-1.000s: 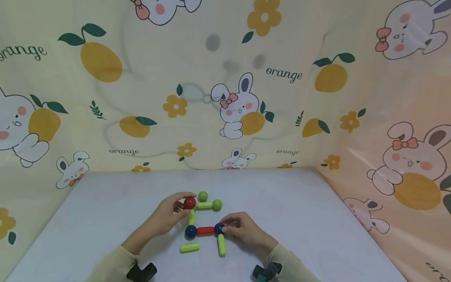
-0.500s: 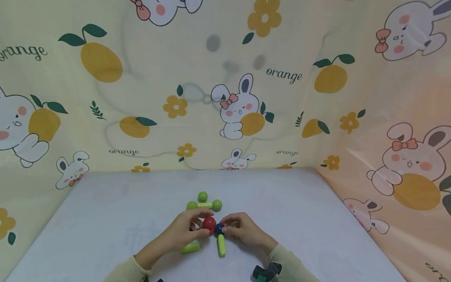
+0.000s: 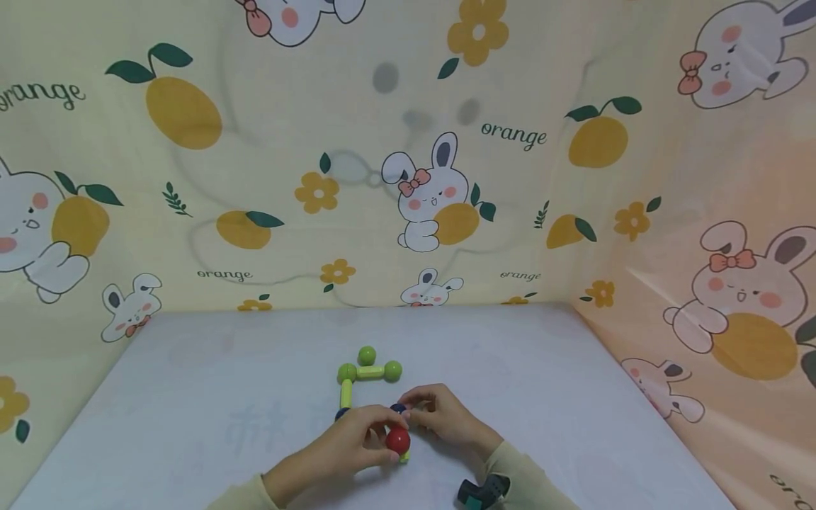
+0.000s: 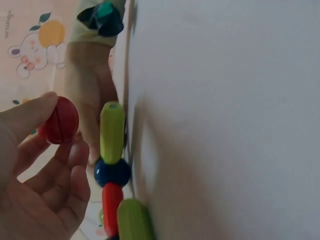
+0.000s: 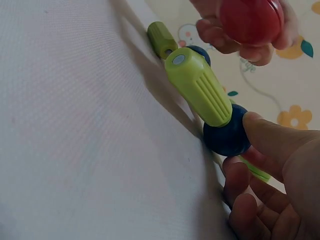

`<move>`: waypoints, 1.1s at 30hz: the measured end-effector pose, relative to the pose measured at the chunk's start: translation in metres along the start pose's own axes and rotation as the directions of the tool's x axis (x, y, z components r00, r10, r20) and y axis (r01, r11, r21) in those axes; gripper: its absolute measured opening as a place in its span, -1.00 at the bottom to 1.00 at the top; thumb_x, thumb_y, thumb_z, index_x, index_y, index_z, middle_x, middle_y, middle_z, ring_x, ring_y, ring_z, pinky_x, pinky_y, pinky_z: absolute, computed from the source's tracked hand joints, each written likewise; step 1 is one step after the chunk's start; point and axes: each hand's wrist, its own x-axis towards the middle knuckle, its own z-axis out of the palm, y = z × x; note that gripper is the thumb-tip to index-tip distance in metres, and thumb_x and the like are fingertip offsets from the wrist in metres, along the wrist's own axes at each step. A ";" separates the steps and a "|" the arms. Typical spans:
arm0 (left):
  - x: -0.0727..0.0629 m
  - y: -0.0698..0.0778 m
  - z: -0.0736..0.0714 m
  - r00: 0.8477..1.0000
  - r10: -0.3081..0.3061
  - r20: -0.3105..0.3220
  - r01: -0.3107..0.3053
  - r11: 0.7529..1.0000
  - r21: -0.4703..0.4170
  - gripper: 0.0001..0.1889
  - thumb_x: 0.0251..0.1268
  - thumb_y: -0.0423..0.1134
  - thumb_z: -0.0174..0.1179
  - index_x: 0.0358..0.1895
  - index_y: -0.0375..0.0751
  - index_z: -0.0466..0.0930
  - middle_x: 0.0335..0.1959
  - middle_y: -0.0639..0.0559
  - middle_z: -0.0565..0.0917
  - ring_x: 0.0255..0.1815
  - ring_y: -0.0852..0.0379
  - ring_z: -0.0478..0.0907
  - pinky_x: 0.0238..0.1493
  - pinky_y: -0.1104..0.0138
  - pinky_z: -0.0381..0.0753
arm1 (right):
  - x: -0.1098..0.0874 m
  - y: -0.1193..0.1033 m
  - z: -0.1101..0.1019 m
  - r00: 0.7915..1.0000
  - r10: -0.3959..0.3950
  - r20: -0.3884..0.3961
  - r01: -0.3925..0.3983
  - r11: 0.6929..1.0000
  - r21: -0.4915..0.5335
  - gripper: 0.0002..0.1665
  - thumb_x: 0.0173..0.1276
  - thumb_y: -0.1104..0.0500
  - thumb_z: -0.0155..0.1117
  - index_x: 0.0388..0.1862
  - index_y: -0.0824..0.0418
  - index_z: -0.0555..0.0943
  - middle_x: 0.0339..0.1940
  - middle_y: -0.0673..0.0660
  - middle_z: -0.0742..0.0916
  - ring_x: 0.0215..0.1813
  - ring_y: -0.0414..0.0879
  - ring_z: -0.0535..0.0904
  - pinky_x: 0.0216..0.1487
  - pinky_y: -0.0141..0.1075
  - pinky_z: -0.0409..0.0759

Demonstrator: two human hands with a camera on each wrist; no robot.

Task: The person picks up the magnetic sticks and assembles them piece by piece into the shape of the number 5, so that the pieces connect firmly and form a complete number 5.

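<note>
My left hand (image 3: pixel 347 443) pinches a red ball (image 3: pixel 398 440) between thumb and fingertips, above the tip of a light green magnetic stick (image 5: pixel 197 85). In the left wrist view the ball (image 4: pixel 60 121) is apart from that stick. My right hand (image 3: pixel 443 414) pinches a dark blue ball (image 5: pixel 226 135), from which the green stick extends. A red stick (image 4: pixel 112 207) joins this ball on its other side; my left hand hides it in the head view. A second blue ball (image 3: pixel 341 412) is partly covered by my left hand.
A green stick (image 3: pixel 346 394) runs from the second blue ball to a green ball (image 3: pixel 347 372). Another green stick (image 3: pixel 370 371) links it to a green ball (image 3: pixel 392 370); a further green ball (image 3: pixel 366 355) sits behind. A loose green stick (image 4: pixel 135 220) lies near the red one.
My left hand has carried the red ball from beside the rear green ball, rightward and toward me, to the free end of the green stick. My right hand stays on the blue ball.
</note>
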 end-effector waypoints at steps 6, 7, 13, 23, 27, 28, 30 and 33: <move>0.002 -0.001 0.011 0.995 -0.054 0.081 0.055 0.998 -0.014 -0.64 0.18 -0.19 0.47 0.04 -0.03 0.65 -0.18 0.23 0.63 -0.26 0.37 0.49 -0.25 0.49 0.52 | 0.000 0.000 0.000 0.999 0.032 0.002 -0.032 0.999 0.003 -0.68 0.46 0.13 0.29 0.09 0.26 0.68 -0.07 0.19 0.74 -0.42 -0.31 0.47 -0.36 -0.47 0.49; 0.003 -0.001 0.013 0.993 -0.067 0.093 0.068 0.998 -0.009 -0.64 0.17 -0.18 0.47 0.04 -0.01 0.65 -0.21 0.25 0.61 -0.27 0.36 0.49 -0.26 0.49 0.52 | 0.000 0.000 0.000 0.999 0.038 0.002 -0.038 0.999 0.002 -0.69 0.46 0.13 0.29 0.09 0.25 0.69 -0.07 0.19 0.74 -0.40 -0.30 0.48 -0.35 -0.46 0.49; 0.003 0.004 0.023 0.983 -0.129 0.128 0.112 0.985 0.133 -0.68 0.16 -0.11 0.47 -0.02 0.18 0.65 -0.16 0.35 0.56 -0.15 0.39 0.45 -0.12 0.47 0.53 | 0.000 0.001 -0.001 0.999 0.037 -0.001 -0.037 0.999 -0.013 -0.69 0.45 0.12 0.30 0.08 0.23 0.70 -0.08 0.17 0.74 -0.42 -0.30 0.47 -0.37 -0.46 0.48; 0.001 0.007 0.026 0.976 -0.157 0.152 0.110 0.953 0.283 -0.68 0.13 -0.07 0.47 -0.02 0.24 0.70 -0.16 0.35 0.46 -0.14 0.44 0.39 -0.13 0.48 0.47 | 0.001 0.001 0.000 0.999 0.043 -0.003 -0.043 0.999 -0.016 -0.71 0.44 0.14 0.31 0.07 0.20 0.70 -0.07 0.16 0.74 -0.39 -0.29 0.47 -0.37 -0.46 0.47; 0.003 0.007 0.026 0.972 -0.182 0.151 0.133 0.949 0.287 -0.68 0.12 -0.07 0.47 -0.02 0.23 0.69 -0.19 0.37 0.48 -0.18 0.44 0.40 -0.14 0.47 0.47 | 0.001 0.001 -0.001 0.999 0.047 -0.006 -0.047 0.999 -0.022 -0.71 0.45 0.13 0.30 0.07 0.19 0.70 -0.07 0.15 0.74 -0.38 -0.29 0.47 -0.37 -0.46 0.47; 0.003 0.007 0.026 0.970 -0.193 0.151 0.145 0.949 0.281 -0.67 0.12 -0.07 0.47 -0.02 0.22 0.69 -0.23 0.37 0.50 -0.21 0.44 0.41 -0.17 0.47 0.47 | 0.001 0.001 0.000 0.999 0.047 -0.005 -0.047 0.999 -0.023 -0.71 0.45 0.13 0.29 0.07 0.19 0.70 -0.07 0.14 0.73 -0.38 -0.29 0.47 -0.37 -0.46 0.47; 0.004 0.007 0.025 0.966 -0.207 0.151 0.163 0.951 0.263 -0.66 0.11 -0.08 0.48 -0.02 0.20 0.69 -0.32 0.35 0.52 -0.30 0.42 0.42 -0.25 0.47 0.45 | 0.001 0.001 0.000 0.999 0.047 -0.004 -0.047 0.999 -0.024 -0.72 0.46 0.13 0.28 0.07 0.19 0.70 -0.07 0.14 0.73 -0.39 -0.29 0.47 -0.37 -0.46 0.47; 0.005 0.007 0.024 0.963 -0.221 0.156 0.184 0.957 0.224 -0.66 0.10 -0.11 0.48 -0.01 0.17 0.70 -0.46 0.30 0.53 -0.43 0.39 0.40 -0.37 0.47 0.40 | 0.001 0.001 0.000 0.999 0.046 -0.004 -0.046 0.999 -0.021 -0.71 0.46 0.14 0.28 0.07 0.22 0.69 -0.07 0.16 0.73 -0.42 -0.29 0.47 -0.38 -0.46 0.48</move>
